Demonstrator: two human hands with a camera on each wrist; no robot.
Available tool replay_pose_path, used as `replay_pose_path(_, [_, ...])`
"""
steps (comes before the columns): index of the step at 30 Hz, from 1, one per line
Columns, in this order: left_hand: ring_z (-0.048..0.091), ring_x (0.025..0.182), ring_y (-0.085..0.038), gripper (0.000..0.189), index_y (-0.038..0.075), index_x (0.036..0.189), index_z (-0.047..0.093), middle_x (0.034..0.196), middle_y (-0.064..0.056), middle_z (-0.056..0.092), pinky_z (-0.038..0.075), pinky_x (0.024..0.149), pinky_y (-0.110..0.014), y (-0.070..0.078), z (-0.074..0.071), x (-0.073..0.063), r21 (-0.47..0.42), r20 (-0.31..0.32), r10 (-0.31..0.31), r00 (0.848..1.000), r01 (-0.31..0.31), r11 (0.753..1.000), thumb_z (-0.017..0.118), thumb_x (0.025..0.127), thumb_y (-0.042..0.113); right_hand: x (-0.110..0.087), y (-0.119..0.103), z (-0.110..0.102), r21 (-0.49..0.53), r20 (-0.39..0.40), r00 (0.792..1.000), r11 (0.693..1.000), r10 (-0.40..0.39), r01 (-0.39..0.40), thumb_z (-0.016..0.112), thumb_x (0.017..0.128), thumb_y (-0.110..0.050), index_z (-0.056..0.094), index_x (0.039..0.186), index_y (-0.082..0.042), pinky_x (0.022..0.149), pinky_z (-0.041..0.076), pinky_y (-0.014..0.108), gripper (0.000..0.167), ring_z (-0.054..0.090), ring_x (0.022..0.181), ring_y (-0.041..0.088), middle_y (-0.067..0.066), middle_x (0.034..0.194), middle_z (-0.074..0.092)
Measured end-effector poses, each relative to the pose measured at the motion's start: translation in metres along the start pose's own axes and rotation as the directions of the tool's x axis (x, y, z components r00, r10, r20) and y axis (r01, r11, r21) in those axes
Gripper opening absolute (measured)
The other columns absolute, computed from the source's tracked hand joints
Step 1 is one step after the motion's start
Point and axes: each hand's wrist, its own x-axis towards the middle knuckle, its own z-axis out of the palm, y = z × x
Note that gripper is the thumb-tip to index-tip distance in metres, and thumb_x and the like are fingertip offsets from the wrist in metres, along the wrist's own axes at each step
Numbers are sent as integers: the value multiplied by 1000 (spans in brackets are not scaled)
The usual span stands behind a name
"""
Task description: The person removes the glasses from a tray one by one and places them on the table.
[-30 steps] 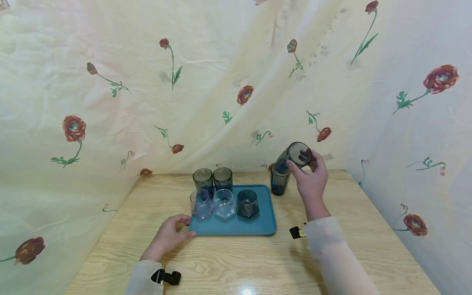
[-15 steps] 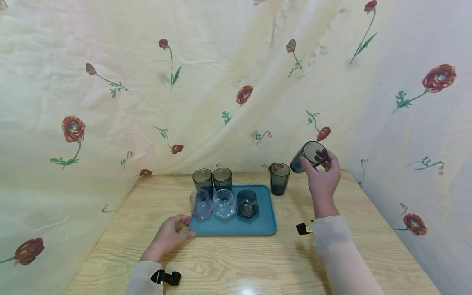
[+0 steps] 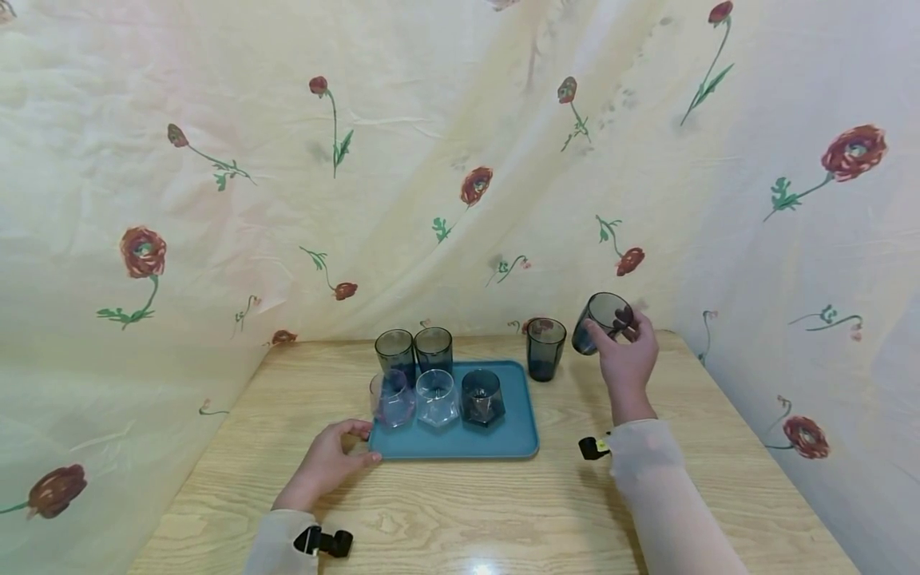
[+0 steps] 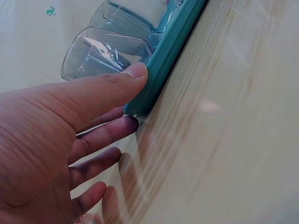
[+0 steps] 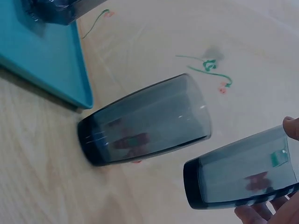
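Note:
My right hand (image 3: 628, 363) holds a tall smoky-grey drinking glass (image 3: 598, 326), tilted, raised over the back right of the table. In the right wrist view the held glass (image 5: 243, 172) has its base clear of the wood. A matching tall glass (image 3: 544, 351) stands upright just left of it, beside the blue tray (image 3: 519, 419). My left hand (image 3: 327, 463) grips the tray's near left corner; in the left wrist view the thumb lies on the rim and the fingers reach round the edge. A pinkish faceted glass (image 3: 393, 399) stands on the tray close by.
Also on the tray are a clear faceted glass (image 3: 438, 399) and a dark faceted glass (image 3: 483, 399). Behind them stand two more tall grey glasses, a left one (image 3: 394, 347) and a right one (image 3: 434, 345). Flowered cloth (image 3: 402, 160) hangs behind the wooden table (image 3: 446, 511).
My right hand has carried the tall glass rightward from above the standing one, then lowered it a little toward the table. The left hand and the tray stay put.

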Motion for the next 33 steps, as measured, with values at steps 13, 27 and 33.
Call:
replay_pose_path(13, [59, 124, -29, 52, 16, 128, 71, 110, 6, 70, 40, 111, -63, 1, 0, 0, 11, -1, 13, 1000, -13, 1000, 93, 82, 28, 0, 24, 0, -131, 104, 987, 986, 119, -105, 91, 82, -43, 51, 153, -16, 105, 46, 44, 86, 47, 135, 25, 5, 148, 53])
replay_pose_path(27, [59, 124, -29, 52, 18, 128, 72, 110, 7, 69, 39, 111, -65, -2, 0, 1, 20, 2, 14, 1000, -14, 1000, 93, 82, 30, 2, 43, 1, -182, 161, 976, 977, 146, -116, 89, 85, -40, 42, 158, -12, 116, 40, 47, 91, 44, 142, 30, 8, 154, 51])
replay_pose_path(33, [59, 124, -29, 52, 17, 128, 71, 111, 6, 69, 39, 111, -65, -2, 0, 1, 21, 1, 12, 1000, -12, 1000, 93, 82, 30, 2, 47, 0, -205, 180, 972, 972, 150, -112, 88, 86, -44, 41, 159, -13, 117, 39, 48, 93, 42, 144, 31, 8, 156, 49])
